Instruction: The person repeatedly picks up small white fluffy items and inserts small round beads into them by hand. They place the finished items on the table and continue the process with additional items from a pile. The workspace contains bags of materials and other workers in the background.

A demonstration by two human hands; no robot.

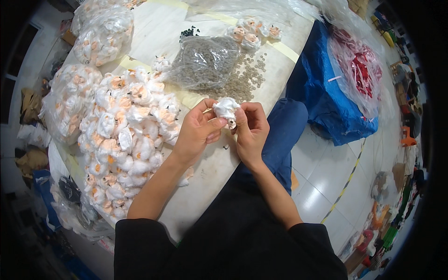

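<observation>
Between my two hands, above the table's near edge, is a small white and peach plush piece with a dark round spot low on it. My left hand pinches its left side between thumb and fingers. The right side is gripped by my right hand, thumb in front. Just beyond lie many small translucent brown discs, loose beside a clear plastic bag full of them. To the left spreads a large heap of similar plush pieces, several with dark pointed parts.
Plastic bags of plush pieces stand at the far left. Several finished-looking plush pieces and small black parts lie at the back. Right of the table is a blue sack with red material in clear plastic.
</observation>
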